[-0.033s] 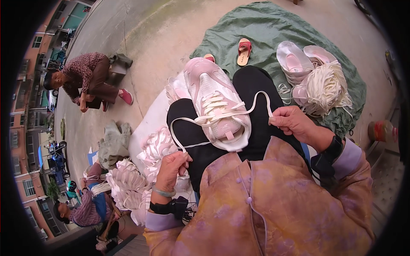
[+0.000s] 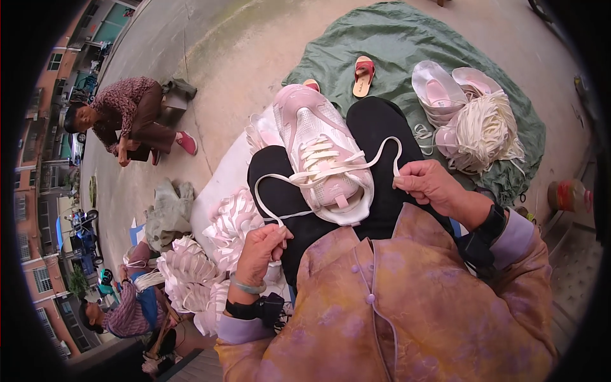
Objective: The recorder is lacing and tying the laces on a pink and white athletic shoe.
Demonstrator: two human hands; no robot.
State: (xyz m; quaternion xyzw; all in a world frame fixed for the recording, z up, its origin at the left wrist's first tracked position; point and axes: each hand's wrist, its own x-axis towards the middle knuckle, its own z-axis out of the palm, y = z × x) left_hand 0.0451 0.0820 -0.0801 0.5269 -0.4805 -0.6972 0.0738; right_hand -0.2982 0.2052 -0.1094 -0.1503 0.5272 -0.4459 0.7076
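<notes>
At the far left a seated person point(image 2: 127, 118) in a patterned top crouches on the pavement, and lower down another person point(image 2: 124, 312) bends over a heap of pale shoe uppers point(image 2: 191, 267) stacked beside the wearer's knee.

The left hand point(image 2: 261, 251) is closed around one end of a white shoelace point(image 2: 267, 197), fingers pinched together on the lace tip. The lace loops up from that hand to the eyelets of a pale pink sneaker point(image 2: 321, 159), which rests sole-down on the wearer's black-trousered lap point(image 2: 382, 140), toe pointing away from the body.

The right hand point(image 2: 429, 184) is clamped on the other end of the lace, thumb and fingers shut on it, holding it taut just beside the shoe's heel.

The sneaker looks light, with a soft mesh upper that would likely dent under pressure; the firm sole rim seems the steadier place to hold it. The flat lace appears limp and easy to slip, best gripped near its stiff tips.

Further right lie a red sandal point(image 2: 364, 75), more pink shoes point(image 2: 445, 92) and a bundle of white laces point(image 2: 487, 130) on a green cloth point(image 2: 382, 38).
</notes>
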